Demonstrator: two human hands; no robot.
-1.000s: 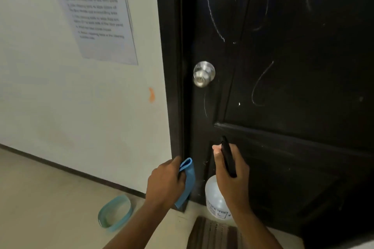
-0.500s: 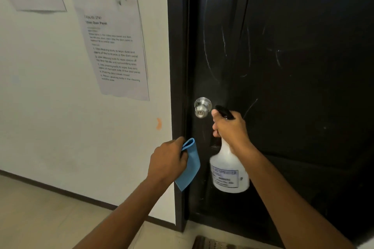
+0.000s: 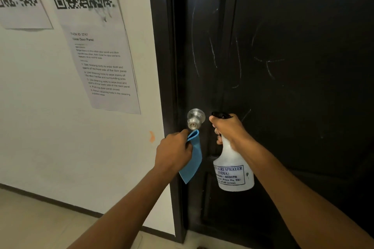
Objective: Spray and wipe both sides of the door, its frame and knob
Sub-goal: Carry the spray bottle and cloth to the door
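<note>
A dark door point(image 3: 293, 87) stands closed in its dark frame point(image 3: 159, 66), marked with thin white scribbles. Its silver knob point(image 3: 195, 118) sits near the left edge. My left hand point(image 3: 174, 152) grips a blue cloth point(image 3: 192, 159) that hangs just below the knob. My right hand point(image 3: 228, 129) holds a white spray bottle point(image 3: 232, 172) by its black trigger head, with the nozzle pointing left, close to the knob.
A white wall point(image 3: 60, 147) lies left of the frame, with printed sheets point(image 3: 101, 56) taped to it and an orange mark point(image 3: 151, 136). A dark skirting point(image 3: 60, 204) runs along the pale floor point(image 3: 30, 228).
Both hands have risen from low on the door to knob height. The bottle came up off the floor area, and the view has tilted upward.
</note>
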